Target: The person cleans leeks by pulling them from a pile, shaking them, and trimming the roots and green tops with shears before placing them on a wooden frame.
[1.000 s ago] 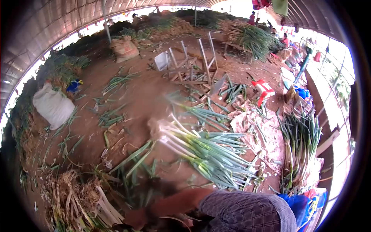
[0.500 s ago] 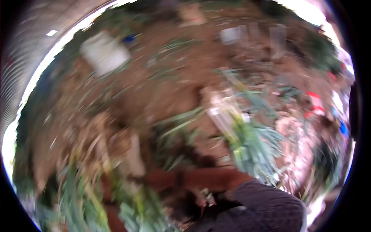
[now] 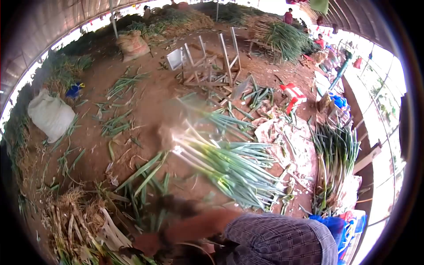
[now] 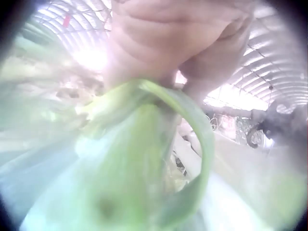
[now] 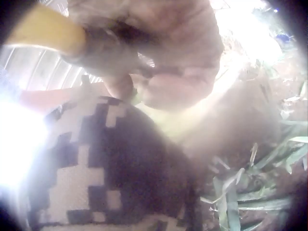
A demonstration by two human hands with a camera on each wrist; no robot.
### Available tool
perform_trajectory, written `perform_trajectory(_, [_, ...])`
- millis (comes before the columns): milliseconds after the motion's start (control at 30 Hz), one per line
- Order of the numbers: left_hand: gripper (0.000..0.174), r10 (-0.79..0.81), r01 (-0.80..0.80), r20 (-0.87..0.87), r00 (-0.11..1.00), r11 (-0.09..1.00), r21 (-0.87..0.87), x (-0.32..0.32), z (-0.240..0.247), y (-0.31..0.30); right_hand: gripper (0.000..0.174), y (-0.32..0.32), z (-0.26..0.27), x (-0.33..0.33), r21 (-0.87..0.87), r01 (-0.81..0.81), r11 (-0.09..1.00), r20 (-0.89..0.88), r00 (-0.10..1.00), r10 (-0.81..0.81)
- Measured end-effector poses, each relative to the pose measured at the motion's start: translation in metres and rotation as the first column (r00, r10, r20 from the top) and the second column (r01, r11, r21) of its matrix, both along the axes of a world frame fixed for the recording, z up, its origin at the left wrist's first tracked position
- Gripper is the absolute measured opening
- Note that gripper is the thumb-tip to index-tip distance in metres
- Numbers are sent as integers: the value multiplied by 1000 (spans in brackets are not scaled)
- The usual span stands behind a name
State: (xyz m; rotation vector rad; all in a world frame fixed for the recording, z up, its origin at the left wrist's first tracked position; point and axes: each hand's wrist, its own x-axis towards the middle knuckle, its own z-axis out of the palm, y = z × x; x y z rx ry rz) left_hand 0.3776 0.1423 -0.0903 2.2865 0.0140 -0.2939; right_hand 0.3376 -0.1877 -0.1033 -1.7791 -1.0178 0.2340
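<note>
My right hand (image 3: pixel 147 244) is low in the head view, by the root ends of a pile of big green onions (image 3: pixel 73 216). Seen from the right wrist, its curled fingers (image 5: pixel 173 91) hold a tool with a yellow handle (image 5: pixel 48 31) and a dark collar; the tool's working end is hidden. A pale green stalk (image 5: pixel 180 122) runs just below those fingertips. In the left wrist view my left hand (image 4: pixel 168 41) grips broad green onion leaves (image 4: pixel 134 159), one bent over in a loop. The head view hides this hand.
A spread bunch of green onions (image 3: pixel 229 170) lies on the dirt ahead, with another bunch (image 3: pixel 335 163) at the right. Beyond are a wooden frame (image 3: pixel 212 66), a white sack (image 3: pixel 51 115) and a red-and-white box (image 3: pixel 293 96). A camouflage-covered knee (image 5: pixel 115 163) sits under the right hand.
The head view swung down and left, showing green leaves beside the right arm, then came back up. The right hand is still by the pile of onions.
</note>
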Motion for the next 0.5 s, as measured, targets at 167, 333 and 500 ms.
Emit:
perform_trajectory(167, [40, -51, 50, 8, 999, 997, 53, 15, 14, -31, 17, -5, 34, -3, -88, -44, 995, -180, 983, 27])
perform_trajectory(333, [39, -74, 63, 74, 995, 989, 136, 22, 36, -56, 25, -31, 84, -5, -121, 36, 992, -574, 813, -99])
perform_trajectory(500, [37, -43, 2, 357, 933, 993, 115, 31, 134, -32, 26, -2, 28, 9, -155, 234, 960, -249, 931, -267])
